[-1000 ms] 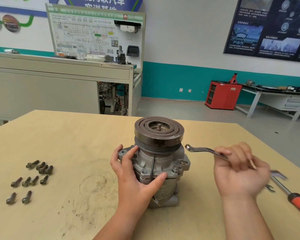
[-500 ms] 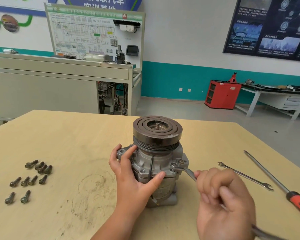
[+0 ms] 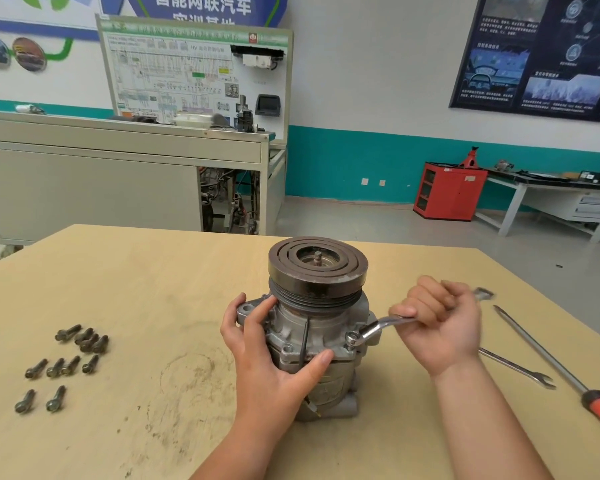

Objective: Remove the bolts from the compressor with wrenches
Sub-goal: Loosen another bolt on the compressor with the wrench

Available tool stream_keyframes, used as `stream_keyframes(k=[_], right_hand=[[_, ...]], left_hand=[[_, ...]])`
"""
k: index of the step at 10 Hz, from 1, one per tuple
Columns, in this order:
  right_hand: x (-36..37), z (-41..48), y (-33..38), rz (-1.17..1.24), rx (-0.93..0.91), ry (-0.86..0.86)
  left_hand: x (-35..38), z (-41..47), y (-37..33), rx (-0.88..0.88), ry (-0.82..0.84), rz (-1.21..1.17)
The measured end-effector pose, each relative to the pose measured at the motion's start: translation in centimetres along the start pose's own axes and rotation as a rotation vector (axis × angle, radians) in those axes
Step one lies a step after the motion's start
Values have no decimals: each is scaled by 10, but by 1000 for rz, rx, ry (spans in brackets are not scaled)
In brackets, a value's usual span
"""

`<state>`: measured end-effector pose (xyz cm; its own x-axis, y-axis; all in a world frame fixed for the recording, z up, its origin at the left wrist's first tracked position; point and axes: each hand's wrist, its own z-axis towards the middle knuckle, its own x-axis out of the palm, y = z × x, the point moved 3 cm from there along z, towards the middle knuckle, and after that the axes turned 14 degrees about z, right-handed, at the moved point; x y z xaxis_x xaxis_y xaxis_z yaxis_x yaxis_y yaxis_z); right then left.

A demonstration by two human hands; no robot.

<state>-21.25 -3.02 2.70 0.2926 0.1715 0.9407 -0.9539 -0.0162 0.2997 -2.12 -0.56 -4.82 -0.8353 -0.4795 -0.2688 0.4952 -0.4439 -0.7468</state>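
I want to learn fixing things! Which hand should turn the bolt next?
The right hand. It grips the wrench, whose ring end sits over a bolt on the compressor. The left hand is wrapped round the compressor, holding it steady, so it is best left there.

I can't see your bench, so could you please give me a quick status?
Left hand grips compressor. Right hand holds wrench, ring end on flange bolt. Nothing blocking.

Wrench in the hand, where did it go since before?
The right hand brought the wrench down from the air and set its ring end on a bolt of the compressor. The left hand kept holding it; loose bolts stayed put.
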Motion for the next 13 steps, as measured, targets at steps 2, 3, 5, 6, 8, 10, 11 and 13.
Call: stream_keyframes(k=[2, 3, 5, 6, 8, 10, 11, 13], right_hand=[[5, -23, 13, 155, -303, 274], [20, -64, 7, -271, -606, 138], [34, -90, -44, -675, -853, 349], [30, -92, -53, -763, -885, 406], [32, -97, -59, -1050, -790, 384], [19, -55, -5, -411, -363, 286], [1, -9, 6, -131, -67, 18], [-4, -14, 11, 215, -258, 153]], left_hand=[[-1, 0, -1, -8, 4, 1], [-1, 0, -2, -3, 0, -13], [-1, 0, -3, 6, -7, -15], [-1, 0, -3, 10, -14, -13], [-1, 1, -3, 26, -15, 4], [-1, 0, -2, 3, -4, -18], [-2, 0, -3, 2, -2, -12], [-2, 0, -3, -7, 4, -16]])
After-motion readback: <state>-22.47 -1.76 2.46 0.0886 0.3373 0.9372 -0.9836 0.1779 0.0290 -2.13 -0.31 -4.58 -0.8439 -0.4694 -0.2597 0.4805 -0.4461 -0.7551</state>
